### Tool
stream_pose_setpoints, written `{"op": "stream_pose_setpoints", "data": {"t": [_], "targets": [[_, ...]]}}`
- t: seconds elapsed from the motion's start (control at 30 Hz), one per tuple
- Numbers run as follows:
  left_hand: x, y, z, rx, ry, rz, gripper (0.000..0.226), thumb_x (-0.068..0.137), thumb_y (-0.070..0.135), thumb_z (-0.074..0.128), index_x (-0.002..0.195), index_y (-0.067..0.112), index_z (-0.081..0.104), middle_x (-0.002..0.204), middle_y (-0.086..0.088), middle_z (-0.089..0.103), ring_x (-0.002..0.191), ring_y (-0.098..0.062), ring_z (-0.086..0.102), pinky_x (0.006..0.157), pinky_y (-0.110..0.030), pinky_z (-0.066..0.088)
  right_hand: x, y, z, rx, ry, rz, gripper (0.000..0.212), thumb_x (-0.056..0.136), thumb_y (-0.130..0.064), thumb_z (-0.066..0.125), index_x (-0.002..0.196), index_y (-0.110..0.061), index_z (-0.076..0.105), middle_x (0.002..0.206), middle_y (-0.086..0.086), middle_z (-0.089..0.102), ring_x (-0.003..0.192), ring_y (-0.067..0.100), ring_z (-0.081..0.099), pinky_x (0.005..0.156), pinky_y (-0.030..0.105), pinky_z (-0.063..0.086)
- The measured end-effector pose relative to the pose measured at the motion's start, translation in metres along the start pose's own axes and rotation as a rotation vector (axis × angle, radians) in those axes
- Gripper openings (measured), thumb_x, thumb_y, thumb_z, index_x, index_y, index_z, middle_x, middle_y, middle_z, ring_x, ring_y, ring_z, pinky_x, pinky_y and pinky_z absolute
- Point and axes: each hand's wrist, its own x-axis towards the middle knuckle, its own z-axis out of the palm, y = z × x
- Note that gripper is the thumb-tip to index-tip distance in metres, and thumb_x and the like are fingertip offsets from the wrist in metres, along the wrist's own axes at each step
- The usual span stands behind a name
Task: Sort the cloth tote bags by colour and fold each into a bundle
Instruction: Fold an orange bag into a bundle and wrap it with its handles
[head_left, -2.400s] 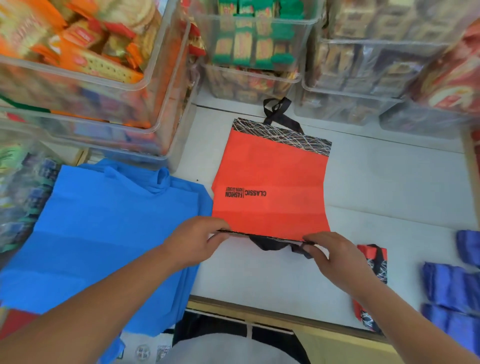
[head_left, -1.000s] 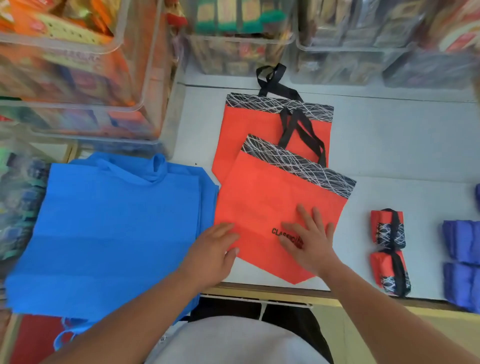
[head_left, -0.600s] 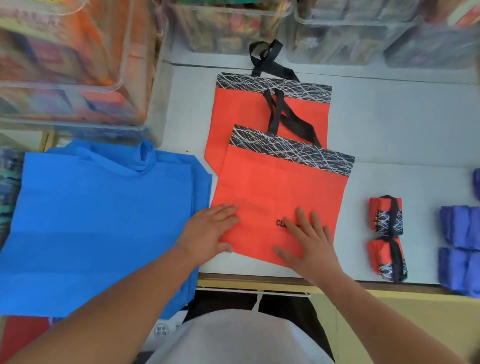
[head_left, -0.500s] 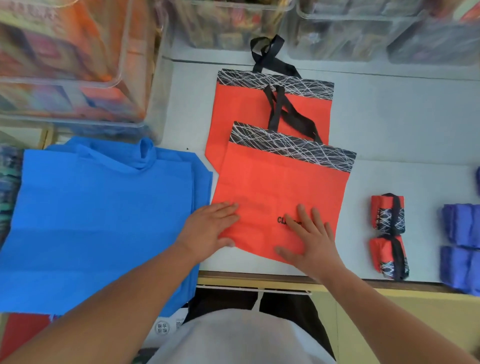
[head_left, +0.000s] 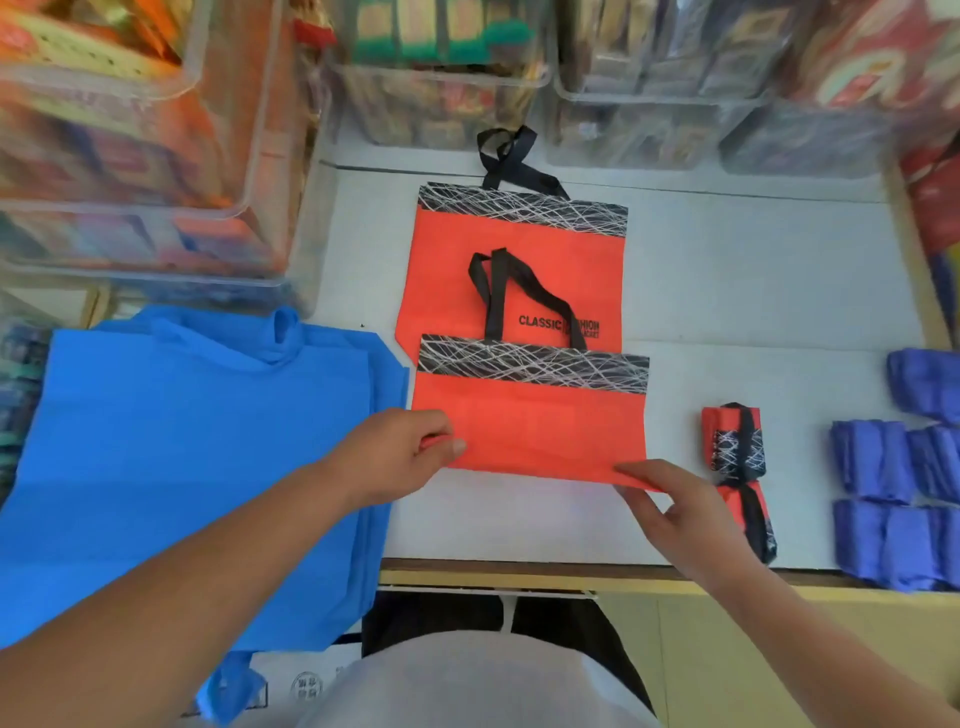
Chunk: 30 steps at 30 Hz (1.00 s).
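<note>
Two orange tote bags with black patterned bands lie on the white counter. The near bag (head_left: 535, 431) is folded up at its bottom and overlaps the far bag (head_left: 514, 270). My left hand (head_left: 400, 452) pinches the near bag's lower left corner. My right hand (head_left: 670, 509) pinches its lower right corner. Two folded orange bundles (head_left: 737, 457) lie to the right. Folded purple-blue bundles (head_left: 893, 488) sit at the far right. A stack of flat blue tote bags (head_left: 197, 447) lies on the left.
Clear plastic bins of packaged snacks (head_left: 441, 67) line the back and left of the counter (head_left: 753, 291). The counter's front edge (head_left: 519, 569) runs just below my hands. A red package (head_left: 935, 197) stands at the right edge.
The near orange bag has been squared up and its lower part folded upward, so it looks shorter. My hands went from lying flat on it to pinching its bottom corners.
</note>
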Motion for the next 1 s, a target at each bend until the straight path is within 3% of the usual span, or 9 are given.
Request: {"op": "stream_pose_setpoints", "data": {"t": [0.13, 0.23, 0.3, 0.43, 0.57, 0.67, 0.77, 0.83, 1.0], "targets": [[0.003, 0.014, -0.018, -0.129, 0.213, -0.119, 0.052, 0.097, 0.067, 0.037, 0.081, 0.021, 0.056, 0.067, -0.001, 0.059, 0.064, -0.019, 0.059, 0.066, -0.040, 0.053, 0.022, 0.003, -0.012, 0.141, -0.019, 0.247, 0.018, 0.094, -0.040, 0.067, 0.108, -0.030, 0.070, 0.102, -0.014, 0.071, 0.100, 0.008, 0.066, 0.083, 0.025, 0.047], [0.006, 0.027, -0.017, 0.054, 0.532, -0.003, 0.031, 0.100, 0.047, 0.046, 0.098, 0.021, 0.063, 0.096, 0.004, 0.065, 0.091, -0.018, 0.060, 0.082, -0.037, 0.050, 0.047, 0.009, -0.011, 0.058, -0.025, 0.264, 0.041, 0.097, -0.036, 0.066, 0.133, -0.017, 0.062, 0.137, -0.005, 0.051, 0.130, 0.014, 0.049, 0.109, 0.027, 0.034], [0.006, 0.034, -0.006, 0.173, 0.602, 0.134, 0.020, 0.098, 0.030, 0.058, 0.110, 0.016, 0.065, 0.118, 0.001, 0.062, 0.111, -0.019, 0.056, 0.093, -0.034, 0.046, 0.062, 0.010, -0.007, 0.060, -0.028, 0.290, 0.043, 0.098, -0.032, 0.065, 0.136, -0.011, 0.060, 0.138, 0.000, 0.053, 0.130, 0.017, 0.048, 0.110, 0.028, 0.033], [0.009, 0.021, 0.030, 0.289, 0.303, 0.288, 0.033, 0.098, 0.034, 0.053, 0.118, 0.014, 0.069, 0.135, -0.006, 0.062, 0.130, -0.027, 0.055, 0.109, -0.045, 0.045, 0.089, 0.018, 0.007, 0.018, 0.010, 0.400, 0.040, 0.093, -0.039, 0.067, 0.121, -0.011, 0.063, 0.119, 0.008, 0.065, 0.111, 0.029, 0.061, 0.097, 0.039, 0.048], [0.021, 0.009, 0.044, 0.411, -0.125, 0.102, 0.071, 0.095, 0.059, 0.019, 0.149, 0.022, 0.046, 0.164, -0.002, 0.031, 0.154, -0.022, 0.022, 0.125, -0.048, 0.016, 0.104, 0.030, 0.012, -0.089, 0.106, 0.398, 0.036, 0.086, -0.042, 0.074, 0.105, -0.012, 0.065, 0.112, 0.008, 0.060, 0.104, 0.034, 0.059, 0.090, 0.042, 0.048], [0.033, -0.002, 0.051, 0.484, -0.178, 0.057, 0.060, 0.103, 0.055, 0.034, 0.157, 0.029, 0.031, 0.168, 0.002, 0.017, 0.155, -0.018, 0.017, 0.125, -0.045, 0.012, 0.105, 0.028, 0.018, -0.223, 0.138, 0.330, 0.049, 0.090, -0.028, 0.070, 0.133, -0.010, 0.056, 0.140, 0.017, 0.050, 0.128, 0.041, 0.048, 0.106, 0.051, 0.041], [0.039, -0.009, 0.056, 0.495, -0.120, 0.052, 0.069, 0.094, 0.057, 0.056, 0.154, 0.028, 0.039, 0.165, 0.001, 0.029, 0.148, -0.024, 0.032, 0.122, -0.043, 0.020, 0.091, 0.015, 0.028, -0.514, 0.250, -0.068, 0.057, 0.088, -0.018, 0.064, 0.143, -0.009, 0.052, 0.155, 0.024, 0.037, 0.143, 0.047, 0.033, 0.116, 0.059, 0.027], [0.041, -0.010, 0.060, 0.538, -0.086, 0.082, 0.075, 0.081, 0.054, 0.074, 0.146, 0.025, 0.051, 0.155, -0.001, 0.044, 0.135, -0.028, 0.047, 0.115, -0.044, 0.033, 0.072, 0.007, 0.046, -0.544, 0.119, -0.297, 0.051, 0.092, -0.027, 0.060, 0.141, -0.016, 0.056, 0.160, 0.018, 0.035, 0.147, 0.045, 0.029, 0.119, 0.061, 0.023], [0.048, -0.011, 0.058, 0.561, 0.016, 0.145, 0.066, 0.061, 0.051, 0.089, 0.118, 0.024, 0.071, 0.127, 0.003, 0.064, 0.101, -0.023, 0.062, 0.087, -0.037, 0.056, 0.048, 0.025, 0.081, -0.507, -0.230, -0.094, 0.065, 0.096, -0.072, 0.024, 0.157, -0.047, 0.025, 0.170, -0.007, 0.004, 0.157, 0.028, 0.001, 0.123, 0.059, 0.008]]}}
